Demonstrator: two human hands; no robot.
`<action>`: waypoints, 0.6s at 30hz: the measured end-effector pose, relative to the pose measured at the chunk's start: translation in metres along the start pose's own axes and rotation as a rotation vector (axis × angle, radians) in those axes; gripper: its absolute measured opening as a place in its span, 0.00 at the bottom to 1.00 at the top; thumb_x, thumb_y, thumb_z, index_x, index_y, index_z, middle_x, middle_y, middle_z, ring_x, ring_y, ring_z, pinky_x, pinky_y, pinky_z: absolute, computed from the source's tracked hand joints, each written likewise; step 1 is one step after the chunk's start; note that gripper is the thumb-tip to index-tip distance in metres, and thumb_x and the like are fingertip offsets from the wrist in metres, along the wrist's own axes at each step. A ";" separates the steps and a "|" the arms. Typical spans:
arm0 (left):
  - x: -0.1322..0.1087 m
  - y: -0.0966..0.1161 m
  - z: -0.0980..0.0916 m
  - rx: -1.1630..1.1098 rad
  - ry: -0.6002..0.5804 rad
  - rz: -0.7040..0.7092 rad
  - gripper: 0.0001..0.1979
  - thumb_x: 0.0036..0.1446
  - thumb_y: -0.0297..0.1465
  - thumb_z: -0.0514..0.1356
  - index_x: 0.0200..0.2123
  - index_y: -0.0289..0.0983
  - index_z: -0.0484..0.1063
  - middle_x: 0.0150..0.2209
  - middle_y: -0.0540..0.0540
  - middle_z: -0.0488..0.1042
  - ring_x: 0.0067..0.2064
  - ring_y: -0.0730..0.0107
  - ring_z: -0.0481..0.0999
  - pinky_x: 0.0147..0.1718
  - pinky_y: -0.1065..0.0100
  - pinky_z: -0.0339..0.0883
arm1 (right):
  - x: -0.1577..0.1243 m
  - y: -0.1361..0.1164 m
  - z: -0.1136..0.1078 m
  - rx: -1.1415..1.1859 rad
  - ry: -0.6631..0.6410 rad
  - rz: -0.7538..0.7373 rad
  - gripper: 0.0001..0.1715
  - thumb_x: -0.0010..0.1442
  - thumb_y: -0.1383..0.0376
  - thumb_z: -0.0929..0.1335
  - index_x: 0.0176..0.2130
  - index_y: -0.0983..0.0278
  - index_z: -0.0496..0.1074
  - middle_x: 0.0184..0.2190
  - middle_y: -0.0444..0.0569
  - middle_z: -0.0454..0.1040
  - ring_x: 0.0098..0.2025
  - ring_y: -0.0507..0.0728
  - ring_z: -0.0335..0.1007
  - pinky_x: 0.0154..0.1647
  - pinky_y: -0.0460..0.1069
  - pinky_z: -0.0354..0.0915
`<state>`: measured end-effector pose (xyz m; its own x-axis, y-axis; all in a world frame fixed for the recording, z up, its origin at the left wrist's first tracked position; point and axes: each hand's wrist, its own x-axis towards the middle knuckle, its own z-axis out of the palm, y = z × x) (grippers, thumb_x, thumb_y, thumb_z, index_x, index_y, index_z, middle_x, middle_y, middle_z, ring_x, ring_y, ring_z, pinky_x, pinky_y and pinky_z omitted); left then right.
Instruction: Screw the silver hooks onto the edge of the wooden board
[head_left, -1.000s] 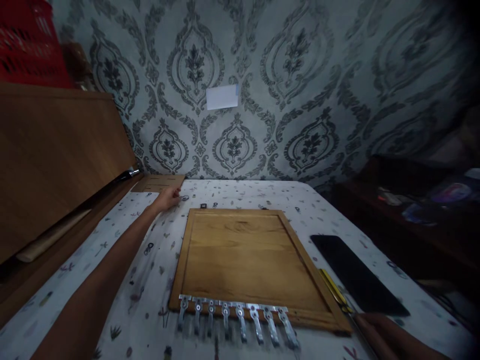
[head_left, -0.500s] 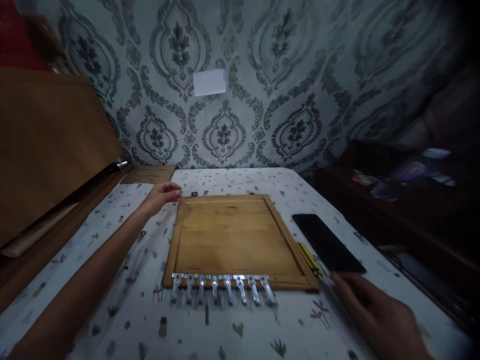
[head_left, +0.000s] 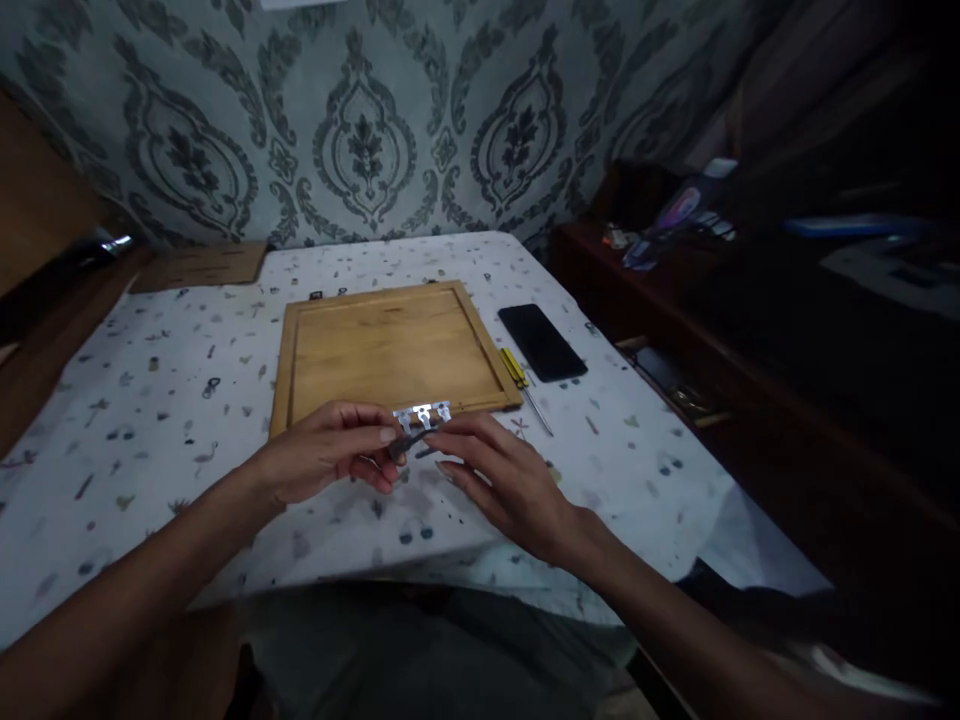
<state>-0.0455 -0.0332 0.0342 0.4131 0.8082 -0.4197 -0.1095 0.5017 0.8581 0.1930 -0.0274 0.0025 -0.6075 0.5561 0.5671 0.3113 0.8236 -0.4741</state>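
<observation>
My left hand pinches one end of a small dark-grey metal cabinet hinge over the front edge of the board. The fingertips of my right hand are closed on its other end. Just behind the fingers, several shiny metal hinges lie in a row along the front rail of a framed wooden panel; my hands hide part of the row. To the panel's right lies a screwdriver with a yellow and black handle, its shaft pointing toward me.
A black phone rests right of the screwdriver on the patterned white tablecloth. Flat cardboard lies at the back left beside a brown wooden board. On a dark shelf at the right stands a clear bottle.
My left hand has left the panel's far left corner and my right hand the screwdriver area. Both have come together at the front, holding a hinge. The view has tilted down.
</observation>
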 end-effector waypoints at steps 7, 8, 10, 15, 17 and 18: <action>-0.007 -0.033 0.021 0.035 -0.012 -0.015 0.26 0.43 0.49 0.75 0.32 0.33 0.74 0.25 0.50 0.76 0.24 0.74 0.77 0.23 0.74 0.75 | -0.041 -0.021 0.009 0.269 -0.005 0.259 0.08 0.68 0.63 0.68 0.41 0.64 0.76 0.33 0.49 0.77 0.34 0.52 0.73 0.37 0.47 0.69; -0.008 -0.037 0.025 0.052 -0.016 -0.008 0.26 0.43 0.49 0.75 0.32 0.33 0.74 0.25 0.50 0.75 0.24 0.74 0.77 0.23 0.74 0.74 | -0.045 -0.024 0.009 0.309 -0.015 0.300 0.08 0.67 0.62 0.69 0.39 0.64 0.76 0.32 0.48 0.77 0.33 0.52 0.72 0.35 0.46 0.68; -0.010 -0.044 0.030 0.095 -0.023 0.010 0.27 0.44 0.50 0.74 0.33 0.33 0.74 0.25 0.50 0.75 0.23 0.74 0.76 0.22 0.73 0.74 | -0.051 -0.029 0.010 0.403 -0.046 0.389 0.12 0.66 0.59 0.70 0.35 0.65 0.75 0.28 0.45 0.75 0.29 0.50 0.69 0.31 0.45 0.65; -0.016 -0.054 0.036 0.252 0.003 0.113 0.25 0.52 0.51 0.68 0.38 0.34 0.73 0.27 0.47 0.75 0.25 0.69 0.77 0.24 0.69 0.75 | -0.056 -0.034 0.006 0.625 -0.088 0.583 0.22 0.62 0.49 0.71 0.28 0.65 0.71 0.20 0.40 0.67 0.21 0.47 0.62 0.23 0.43 0.60; -0.017 -0.053 0.035 0.339 0.040 0.185 0.24 0.56 0.50 0.65 0.43 0.35 0.72 0.28 0.47 0.76 0.26 0.69 0.78 0.26 0.68 0.75 | -0.054 -0.029 0.003 0.679 -0.037 0.647 0.26 0.58 0.45 0.72 0.29 0.64 0.70 0.21 0.40 0.67 0.20 0.47 0.61 0.22 0.44 0.60; -0.016 -0.051 0.034 0.390 0.059 0.221 0.23 0.58 0.49 0.63 0.45 0.36 0.71 0.28 0.48 0.76 0.26 0.69 0.77 0.26 0.68 0.75 | -0.052 -0.025 0.001 0.696 -0.002 0.676 0.27 0.57 0.43 0.72 0.29 0.64 0.69 0.21 0.40 0.67 0.20 0.47 0.61 0.21 0.44 0.60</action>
<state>-0.0155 -0.0827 0.0074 0.3646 0.9048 -0.2200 0.1640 0.1702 0.9717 0.2161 -0.0772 -0.0164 -0.4607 0.8871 0.0272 0.0934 0.0789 -0.9925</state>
